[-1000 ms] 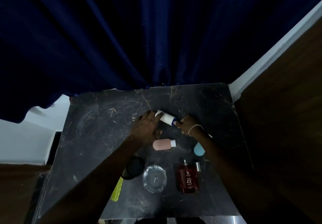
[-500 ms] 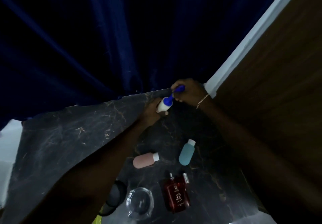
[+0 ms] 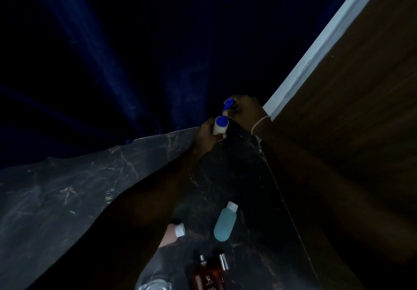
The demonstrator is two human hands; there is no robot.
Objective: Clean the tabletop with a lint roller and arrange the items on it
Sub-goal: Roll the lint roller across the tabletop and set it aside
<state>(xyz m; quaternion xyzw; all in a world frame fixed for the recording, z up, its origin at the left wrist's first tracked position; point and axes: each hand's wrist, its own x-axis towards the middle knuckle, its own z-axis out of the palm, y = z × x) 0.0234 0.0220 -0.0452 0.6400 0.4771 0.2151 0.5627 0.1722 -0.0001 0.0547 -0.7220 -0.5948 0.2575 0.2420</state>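
The lint roller (image 3: 220, 125), a white roll on a blue frame and handle, is at the far right corner of the dark marble tabletop (image 3: 74, 190). My right hand (image 3: 246, 109) grips its blue handle. My left hand (image 3: 206, 136) is wrapped around the white roll. On the table nearer me lie a blue bottle (image 3: 225, 222), a pink bottle (image 3: 173, 235) partly hidden under my left forearm, and a red-brown perfume bottle (image 3: 208, 271).
A dark blue curtain (image 3: 135, 64) hangs behind the table. A wooden panel (image 3: 352, 109) with a white strip stands to the right. A glass ashtray (image 3: 154, 285) shows at the bottom edge.
Both hands carried the roller from the table's middle to the far right corner. The view swung right and closer, so the ashtray and perfume bottle slid toward the bottom edge.
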